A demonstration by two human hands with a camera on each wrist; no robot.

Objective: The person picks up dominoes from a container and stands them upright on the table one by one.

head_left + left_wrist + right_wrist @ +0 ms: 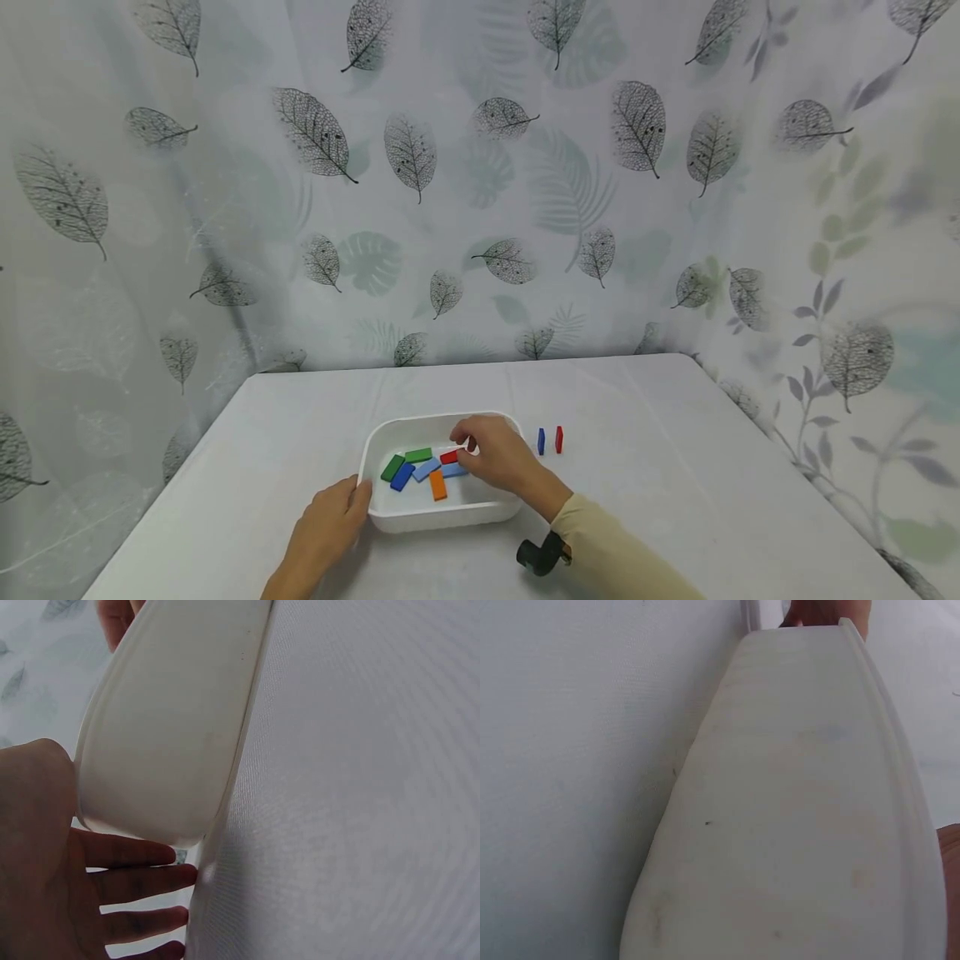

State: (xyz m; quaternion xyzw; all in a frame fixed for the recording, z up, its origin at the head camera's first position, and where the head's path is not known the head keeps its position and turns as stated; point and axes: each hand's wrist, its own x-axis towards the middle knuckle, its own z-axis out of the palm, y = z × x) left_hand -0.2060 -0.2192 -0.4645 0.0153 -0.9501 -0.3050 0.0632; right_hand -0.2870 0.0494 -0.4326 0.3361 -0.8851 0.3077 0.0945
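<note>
A white plastic tray (pixel 420 521) stands on the table, with flat coloured blocks lying loose inside. My left hand (pixel 330 521) rests at the tray's left end, thumb by the rim; the left wrist view shows its fingers (pixel 142 885) straight and spread along the outside. Reaching over the tray's right side, my right hand (pixel 495 454) has its fingers bent and a gap between thumb and forefinger. Its thumb tip is right at a red block (pixel 449 457). Nearby lie a light blue block (pixel 453 471), an orange block (pixel 438 486) and a dark blue block (pixel 402 477).
Right of the tray, a blue block (pixel 541 442) and a red block (pixel 558 440) stand upright side by side on the white table (pixel 660 467). Leaf-printed curtains (pixel 480 192) hang behind and at both sides. A black device (pixel 542 555) is strapped to my right wrist.
</note>
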